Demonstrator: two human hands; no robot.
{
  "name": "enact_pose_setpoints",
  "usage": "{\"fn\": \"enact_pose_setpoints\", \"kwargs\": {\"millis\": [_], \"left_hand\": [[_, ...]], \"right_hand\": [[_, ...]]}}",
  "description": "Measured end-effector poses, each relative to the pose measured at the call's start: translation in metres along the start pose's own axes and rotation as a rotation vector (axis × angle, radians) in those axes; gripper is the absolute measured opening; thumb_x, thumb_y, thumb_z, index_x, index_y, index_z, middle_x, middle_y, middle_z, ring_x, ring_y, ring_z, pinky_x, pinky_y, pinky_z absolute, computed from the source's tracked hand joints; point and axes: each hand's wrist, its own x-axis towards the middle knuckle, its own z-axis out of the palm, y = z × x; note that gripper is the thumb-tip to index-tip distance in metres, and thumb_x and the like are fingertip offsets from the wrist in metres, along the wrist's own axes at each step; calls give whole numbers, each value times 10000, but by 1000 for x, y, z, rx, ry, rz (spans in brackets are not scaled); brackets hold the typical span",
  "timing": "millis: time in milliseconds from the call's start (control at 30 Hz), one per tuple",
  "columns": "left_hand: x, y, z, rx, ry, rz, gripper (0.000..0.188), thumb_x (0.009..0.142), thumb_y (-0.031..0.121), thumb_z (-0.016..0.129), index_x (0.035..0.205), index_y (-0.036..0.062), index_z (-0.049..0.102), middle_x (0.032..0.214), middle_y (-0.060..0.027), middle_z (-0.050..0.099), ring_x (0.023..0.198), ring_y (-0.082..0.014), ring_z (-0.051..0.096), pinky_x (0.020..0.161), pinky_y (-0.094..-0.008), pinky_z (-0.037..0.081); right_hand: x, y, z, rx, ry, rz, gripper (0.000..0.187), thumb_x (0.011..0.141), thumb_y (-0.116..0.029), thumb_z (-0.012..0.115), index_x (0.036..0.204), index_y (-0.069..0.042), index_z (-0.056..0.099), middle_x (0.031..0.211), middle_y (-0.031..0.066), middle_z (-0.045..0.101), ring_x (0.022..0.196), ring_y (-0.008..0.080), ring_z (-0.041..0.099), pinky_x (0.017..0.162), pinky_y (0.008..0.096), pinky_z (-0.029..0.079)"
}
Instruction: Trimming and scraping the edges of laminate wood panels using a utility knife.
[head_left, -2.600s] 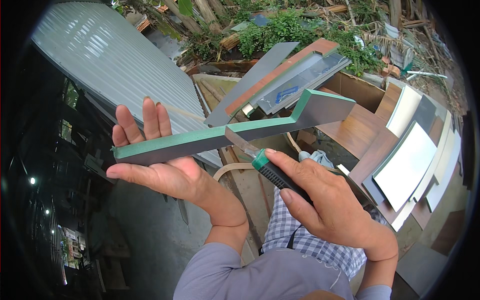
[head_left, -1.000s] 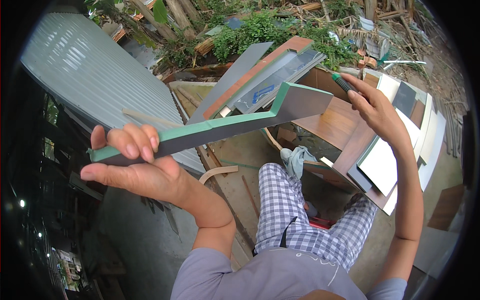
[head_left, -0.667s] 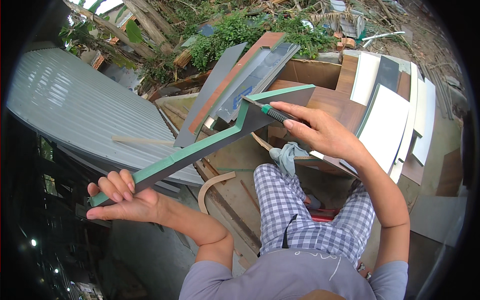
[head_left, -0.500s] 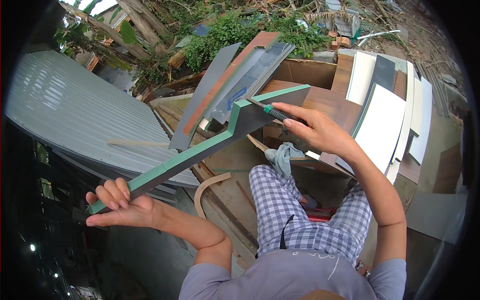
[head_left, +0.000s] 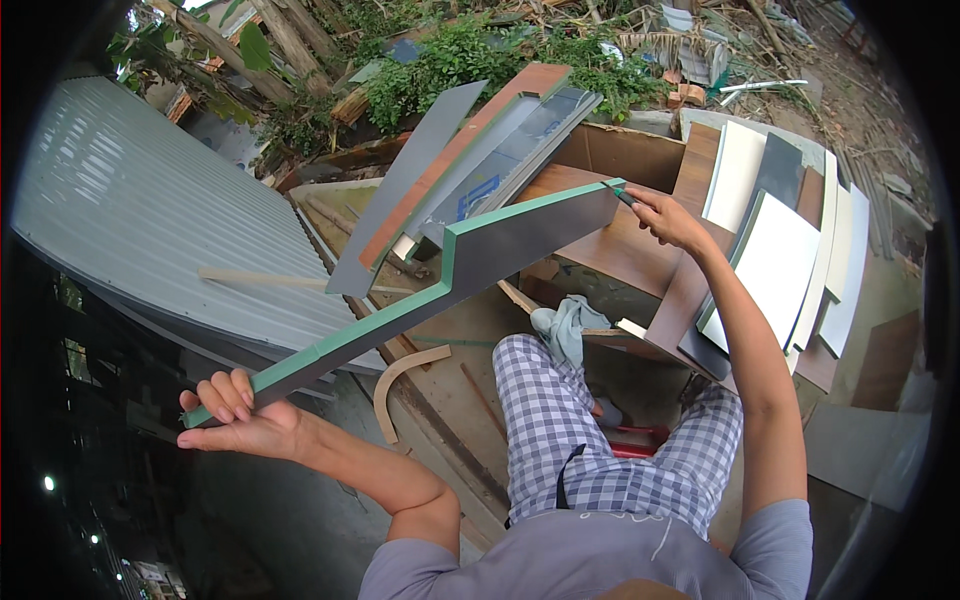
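My left hand (head_left: 238, 412) is closed round the narrow near-left end of a long dark grey board (head_left: 510, 255). The board has a stepped outline and a green upper edge. It slants up to the right, wider past the step. My right hand (head_left: 668, 218) grips a slim hand tool (head_left: 622, 195) with a green and black handle and a narrow blade. That blade touches the green edge at the board's far right end. Whether it is a file or a knife I cannot tell.
White and dark panels (head_left: 765, 265) lie stacked on the right over a brown wooden surface (head_left: 635, 250). Grey and reddish-brown strips (head_left: 455, 160) lean beyond the board. Corrugated metal sheet (head_left: 170, 200) spreads at the left. A pale cloth (head_left: 566, 328) hangs near my knee; a curved strip (head_left: 390, 385) lies below.
My right hand has moved the tool along the green edge, from beside the step to the far right end. The board has shifted slightly; my left hand keeps its grip.
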Motion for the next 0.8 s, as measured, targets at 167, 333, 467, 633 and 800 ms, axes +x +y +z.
{"fn": "enact_pose_setpoints", "kwargs": {"millis": [167, 333, 467, 633, 800], "left_hand": [[5, -6, -24, -33, 29, -39, 460, 847, 446, 548, 919, 1, 456, 570, 12, 320, 488, -68, 326, 449, -194, 307], [9, -10, -45, -26, 54, -62, 455, 853, 446, 537, 924, 4, 458, 571, 10, 318, 492, -75, 332, 464, -204, 317], [10, -14, -55, -11, 98, -70, 454, 853, 451, 533, 927, 10, 460, 572, 13, 312, 492, -74, 332, 462, -202, 313], [9, -20, -55, 53, 182, -51, 449, 880, 482, 471, 924, 38, 421, 570, 15, 309, 472, -63, 301, 426, -177, 270], [9, -18, -44, 100, 205, -22, 467, 876, 499, 466, 916, 35, 425, 563, 15, 307, 473, -63, 300, 429, -175, 263]], "right_hand": [[25, 26, -7, 32, 38, 166, 414, 915, -322, 406, 1313, -212, 435, 704, 24, 499, 503, 78, 405, 424, 223, 380], [39, 27, 5, 289, 48, 202, 390, 907, -320, 416, 1226, -108, 490, 717, 44, 524, 506, 85, 451, 433, 239, 438], [48, 33, 8, 734, 107, 394, 236, 925, -286, 363, 957, -97, 500, 742, 62, 570, 508, 94, 507, 501, 284, 548], [41, 44, 15, 1036, -60, 482, 253, 931, -274, 340, 952, -72, 491, 773, 103, 599, 504, 106, 548, 522, 310, 569], [34, 35, 16, 865, -55, 512, 256, 932, -260, 327, 961, -58, 482, 747, 106, 596, 496, 107, 550, 458, 291, 556]]}}
